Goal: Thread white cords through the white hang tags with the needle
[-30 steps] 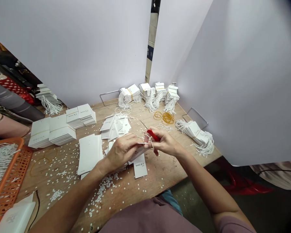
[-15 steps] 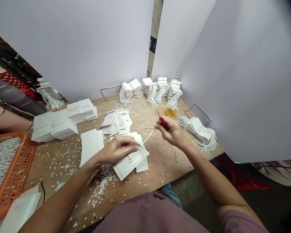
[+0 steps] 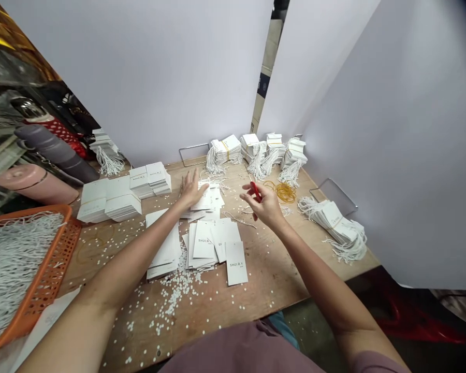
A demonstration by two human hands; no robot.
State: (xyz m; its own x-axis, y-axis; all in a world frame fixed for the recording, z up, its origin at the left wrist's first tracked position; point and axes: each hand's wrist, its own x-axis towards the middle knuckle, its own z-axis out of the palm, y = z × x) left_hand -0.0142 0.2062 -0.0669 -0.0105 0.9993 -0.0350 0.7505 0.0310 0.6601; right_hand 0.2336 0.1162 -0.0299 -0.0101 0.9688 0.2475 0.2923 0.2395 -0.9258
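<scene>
My left hand (image 3: 191,188) reaches forward with its fingers stretched flat on a loose pile of strung white tags (image 3: 208,200) in the middle of the wooden table (image 3: 256,280). My right hand (image 3: 264,204) hovers to the right of that pile, closed on a thin red-handled hook tool (image 3: 255,190). Nearer to me lies a fanned stack of white cards printed "SHUI B.Y" (image 3: 209,241), with one card (image 3: 236,263) apart at its right. A loose white string (image 3: 238,219) lies between the cards and my right hand.
Bundled strung tags (image 3: 256,153) line the back edge; another bundle (image 3: 339,228) lies at right. Yellow rubber bands (image 3: 285,191) sit beside them. Blank card stacks (image 3: 111,199) stand at left, an orange basket of white strings (image 3: 19,259) further left. Paper dots (image 3: 171,292) litter the table.
My left hand has let go of the card stack, which now lies on the table, and has reached forward onto the tag pile. My right hand stayed raised with the red tool.
</scene>
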